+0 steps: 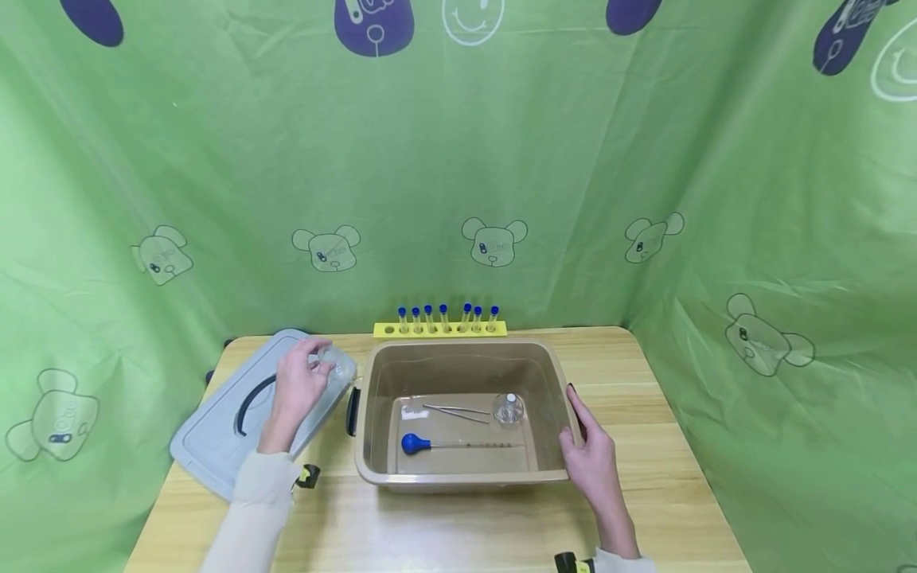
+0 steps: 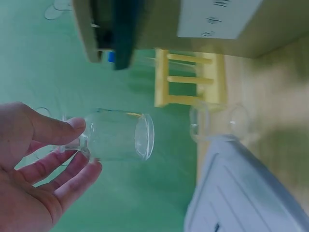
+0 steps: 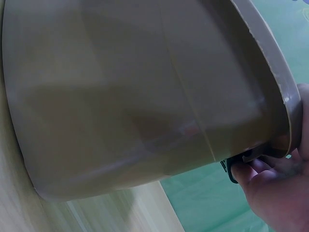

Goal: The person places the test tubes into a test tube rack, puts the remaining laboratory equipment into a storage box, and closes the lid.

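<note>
In the head view my left hand point(image 1: 299, 383) is above the grey lid at the left. Its thumb and fingers pinch the narrow neck of a clear glass vessel point(image 2: 118, 135), whose wider, flared end points down toward the table. My right hand point(image 1: 593, 458) holds the right side of the brown plastic tub point(image 1: 462, 479), its fingers curled at the black handle point(image 3: 232, 170) under the rim. Inside the tub lie metal tweezers point(image 1: 456, 412), a dropper with a blue bulb point(image 1: 415, 444), and a round glass bottle with a white cap point(image 1: 509, 411).
The grey lid point(image 1: 215, 434) with its black handle lies at the table's left. A second clear glass item point(image 2: 200, 122) stands beside it. Behind the tub is a yellow rack point(image 1: 387, 329) holding several blue-capped tubes point(image 1: 444, 320). Green curtains point(image 1: 430, 159) enclose the wooden table point(image 1: 688, 493).
</note>
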Demonstrator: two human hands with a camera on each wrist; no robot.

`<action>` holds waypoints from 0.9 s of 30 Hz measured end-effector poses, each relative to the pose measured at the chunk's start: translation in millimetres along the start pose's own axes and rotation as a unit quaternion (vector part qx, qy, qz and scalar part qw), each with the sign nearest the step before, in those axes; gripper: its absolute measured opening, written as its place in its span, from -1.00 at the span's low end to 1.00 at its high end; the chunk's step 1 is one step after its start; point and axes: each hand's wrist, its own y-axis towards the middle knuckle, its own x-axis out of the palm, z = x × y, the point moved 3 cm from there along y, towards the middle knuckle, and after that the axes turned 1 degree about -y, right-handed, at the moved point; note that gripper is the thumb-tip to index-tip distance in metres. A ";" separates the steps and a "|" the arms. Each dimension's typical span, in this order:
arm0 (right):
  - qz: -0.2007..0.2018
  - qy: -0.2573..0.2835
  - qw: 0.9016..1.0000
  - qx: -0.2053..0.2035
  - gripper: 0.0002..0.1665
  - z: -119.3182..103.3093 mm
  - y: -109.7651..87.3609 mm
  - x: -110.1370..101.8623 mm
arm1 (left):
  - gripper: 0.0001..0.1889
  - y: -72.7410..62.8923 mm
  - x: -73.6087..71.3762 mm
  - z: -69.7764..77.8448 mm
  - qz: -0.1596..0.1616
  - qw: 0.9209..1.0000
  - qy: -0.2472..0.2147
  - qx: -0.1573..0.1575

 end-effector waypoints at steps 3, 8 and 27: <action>0.002 -0.002 1.000 0.000 -0.17 0.7 0.0 0.0 | -0.59 4.1 -4.3 9.1 0.010 1.000 0.003 0.016; 0.005 -0.004 1.000 -0.001 -0.17 1.6 0.1 -0.1 | -0.59 9.5 -11.4 24.6 0.022 0.999 0.010 0.040; 0.005 -0.001 1.000 -0.002 -0.17 1.5 0.9 0.1 | -0.57 18.5 -17.5 66.3 -0.010 0.998 -0.036 0.045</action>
